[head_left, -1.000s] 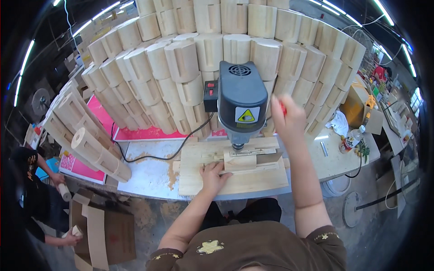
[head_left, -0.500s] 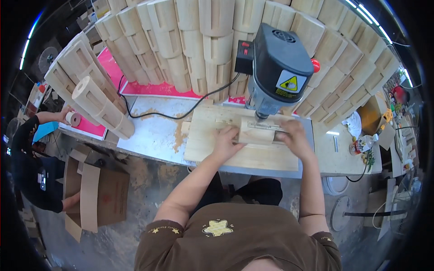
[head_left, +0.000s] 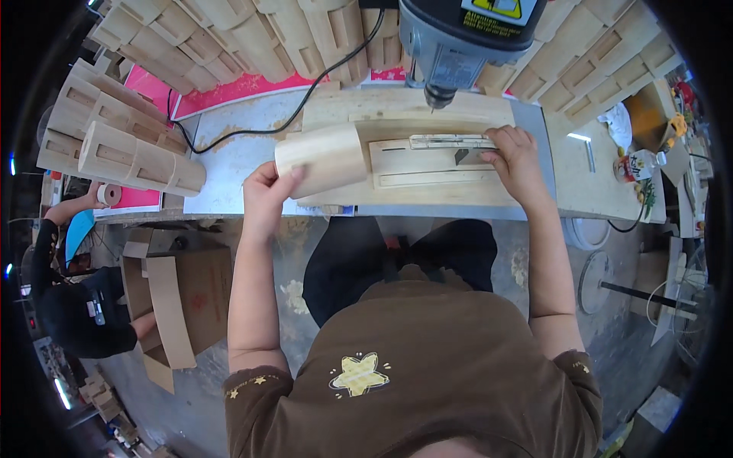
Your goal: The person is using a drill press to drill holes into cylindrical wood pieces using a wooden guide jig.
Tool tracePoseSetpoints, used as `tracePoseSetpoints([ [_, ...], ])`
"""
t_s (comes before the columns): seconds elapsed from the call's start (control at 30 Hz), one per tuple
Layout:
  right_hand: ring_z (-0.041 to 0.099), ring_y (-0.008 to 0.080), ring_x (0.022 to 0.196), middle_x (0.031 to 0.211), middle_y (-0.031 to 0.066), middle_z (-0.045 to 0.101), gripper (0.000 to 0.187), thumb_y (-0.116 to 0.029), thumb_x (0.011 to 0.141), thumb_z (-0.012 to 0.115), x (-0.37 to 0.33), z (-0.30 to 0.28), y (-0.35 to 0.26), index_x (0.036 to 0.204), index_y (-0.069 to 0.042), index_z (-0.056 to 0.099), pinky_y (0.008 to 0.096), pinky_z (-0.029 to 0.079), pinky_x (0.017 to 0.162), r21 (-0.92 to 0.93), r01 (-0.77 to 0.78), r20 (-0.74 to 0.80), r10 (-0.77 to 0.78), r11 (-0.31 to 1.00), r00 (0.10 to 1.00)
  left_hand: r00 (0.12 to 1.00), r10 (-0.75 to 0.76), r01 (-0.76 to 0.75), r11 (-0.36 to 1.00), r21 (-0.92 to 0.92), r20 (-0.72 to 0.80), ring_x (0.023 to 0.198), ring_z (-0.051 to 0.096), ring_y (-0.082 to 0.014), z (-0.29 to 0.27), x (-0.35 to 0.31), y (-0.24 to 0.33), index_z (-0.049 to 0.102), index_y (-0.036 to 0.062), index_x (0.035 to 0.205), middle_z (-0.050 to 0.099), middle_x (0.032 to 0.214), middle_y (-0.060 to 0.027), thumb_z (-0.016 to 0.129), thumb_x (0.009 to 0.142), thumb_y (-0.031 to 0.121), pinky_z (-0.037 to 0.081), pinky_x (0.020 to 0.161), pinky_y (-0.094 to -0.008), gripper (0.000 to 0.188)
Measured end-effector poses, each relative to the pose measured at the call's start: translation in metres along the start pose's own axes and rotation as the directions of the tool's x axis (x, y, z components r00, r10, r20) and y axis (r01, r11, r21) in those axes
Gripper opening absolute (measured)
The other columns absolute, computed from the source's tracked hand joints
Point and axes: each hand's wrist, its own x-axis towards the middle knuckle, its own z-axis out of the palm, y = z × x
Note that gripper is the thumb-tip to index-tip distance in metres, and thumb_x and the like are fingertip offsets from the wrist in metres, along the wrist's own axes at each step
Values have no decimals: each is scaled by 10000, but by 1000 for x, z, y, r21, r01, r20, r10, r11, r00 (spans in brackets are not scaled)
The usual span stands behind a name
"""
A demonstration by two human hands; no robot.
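My left hand (head_left: 269, 191) grips a smooth pale wooden cylinder (head_left: 321, 162) by its left end, thumb on top. The cylinder lies to the left of a wooden jig (head_left: 427, 180), which has raised strips on a flat board (head_left: 328, 99). My right hand (head_left: 518, 159) is closed round the right end of a narrow slotted wooden strip (head_left: 450, 142) on the jig. A small dark metal plate (head_left: 463, 156) sits beside those fingers. Above the jig hangs the drill press (head_left: 458, 49), its chuck (head_left: 440, 97) apart from the wood.
Slotted wooden cylinders (head_left: 259, 42) are stacked along the back and at the left (head_left: 126, 160). A black cable (head_left: 252, 131) crosses the table. At right stands a plastic bottle (head_left: 640, 165). A co-worker (head_left: 84, 305) at the left holds a small wooden roll (head_left: 108, 195) near a cardboard box (head_left: 191, 294).
My left hand has pulled the cylinder left, out from under the drill, uncovering the jig. My right hand stays at the strip's right end. The view has tipped downward.
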Motion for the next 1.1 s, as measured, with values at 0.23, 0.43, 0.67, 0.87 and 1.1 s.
tracePoseSetpoints([
  [0.23, 529, 260, 898, 891, 52, 573, 269, -149, 723, 669, 2, 4, -14, 972, -87, 589, 394, 376, 841, 71, 22, -2, -22, 997, 1000, 946, -323, 323, 946, -28, -1, 505, 481, -74, 37, 6, -6, 606, -4, 705, 560, 635, -32, 740, 748, 339, 377, 456, -215, 371],
  [0.43, 532, 259, 889, 890, 51, 574, 295, -146, 714, 676, 3, 6, -15, 991, -87, 592, 398, 377, 853, 71, 21, 14, -22, 997, 1000, 939, -337, 340, 940, -33, 64, 530, 473, -72, 63, 11, -11, 607, -2, 744, 563, 652, -29, 750, 745, 331, 388, 488, -210, 363],
  [0.67, 522, 286, 881, 894, 79, 576, 344, -125, 684, 709, -2, 12, -14, 1012, -84, 617, 379, 415, 778, 87, 31, -85, -23, 996, 996, 994, 18, -13, 998, -54, 104, 779, 536, -93, 109, -8, -32, 543, 3, 956, 547, 900, -53, 824, 668, 164, 462, 660, -245, 434],
  [0.87, 496, 284, 911, 870, 74, 565, 416, -116, 626, 749, -6, 19, -17, 1028, -109, 644, 384, 436, 774, 85, -59, -187, 74, 995, 979, 860, 474, -509, 772, 382, 188, 929, 559, -312, 109, -22, -50, 517, -26, 1128, 536, 1082, -160, 794, 588, 67, 475, 807, -353, 614],
  [1.1, 509, 271, 908, 874, 63, 579, 395, -126, 643, 746, 18, 26, -6, 1028, -126, 659, 369, 444, 781, 20, -169, -181, 170, 985, 969, 813, 562, -509, 559, 655, 151, 960, 496, -279, 118, 11, -58, 539, 52, 1188, 537, 1047, -104, 814, 549, 220, 337, 894, -420, 716],
])
